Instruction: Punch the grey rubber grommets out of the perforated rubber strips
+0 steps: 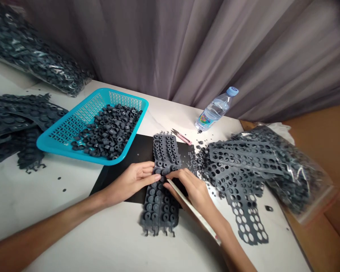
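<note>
A dark grey moulded rubber sheet (158, 200) with rows of round, holed parts lies lengthwise before me, partly on a black mat (115, 183). At its left edge, my left hand (137, 176) is closed on the sheet, thumb on top near the middle. My right hand (192, 185) is closed around a long, thin, whitish tool (195, 213), whose kind I cannot make out. The tool's tip meets the sheet close to my left thumb; my right fingers partly hide that spot. Pink-handled thread snips (183, 136) lie beyond the sheet's far end.
A blue basket (42, 142) holds loose rubber parts. More sheets (8, 121) and a filled plastic bag (45, 64) lie left. At right are punched-out sheets (246, 211), small scraps (191, 162) and another bag (300, 185). A water bottle (215, 109) stands near the curtain (158, 45).
</note>
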Tool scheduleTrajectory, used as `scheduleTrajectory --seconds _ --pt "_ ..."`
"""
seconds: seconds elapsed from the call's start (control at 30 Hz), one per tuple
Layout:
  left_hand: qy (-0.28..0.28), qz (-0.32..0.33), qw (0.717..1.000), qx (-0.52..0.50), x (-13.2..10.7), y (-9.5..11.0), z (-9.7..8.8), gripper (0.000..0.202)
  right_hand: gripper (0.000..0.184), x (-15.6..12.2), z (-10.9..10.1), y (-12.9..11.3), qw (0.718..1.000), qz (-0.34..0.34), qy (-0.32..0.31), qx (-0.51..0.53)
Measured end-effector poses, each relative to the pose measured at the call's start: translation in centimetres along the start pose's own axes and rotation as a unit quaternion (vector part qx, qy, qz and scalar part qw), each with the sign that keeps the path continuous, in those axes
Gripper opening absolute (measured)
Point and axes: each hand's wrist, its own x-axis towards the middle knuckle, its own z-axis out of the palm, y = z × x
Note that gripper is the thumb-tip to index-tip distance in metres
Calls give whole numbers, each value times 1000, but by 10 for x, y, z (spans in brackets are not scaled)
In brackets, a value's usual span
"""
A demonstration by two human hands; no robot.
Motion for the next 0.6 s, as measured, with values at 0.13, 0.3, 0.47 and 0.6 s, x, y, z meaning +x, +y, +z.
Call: scheduleTrajectory --seconds 0.13,0.3,0.47,0.6 --pt "1 11 1000 10 0 -1 2 33 7 1 0 2 1000 -23 -3 -17" --pt "4 25 1000 13 -1 -2 3 32 12 0 3 1 998 -26 8 -60" --pt "10 28 1000 7 1 -2 4 36 22 -3 7 -3 992 -26 -3 -126" --pt "9 32 999 4 2 -4 5 37 20 -4 9 -2 987 -38 -18 -156"
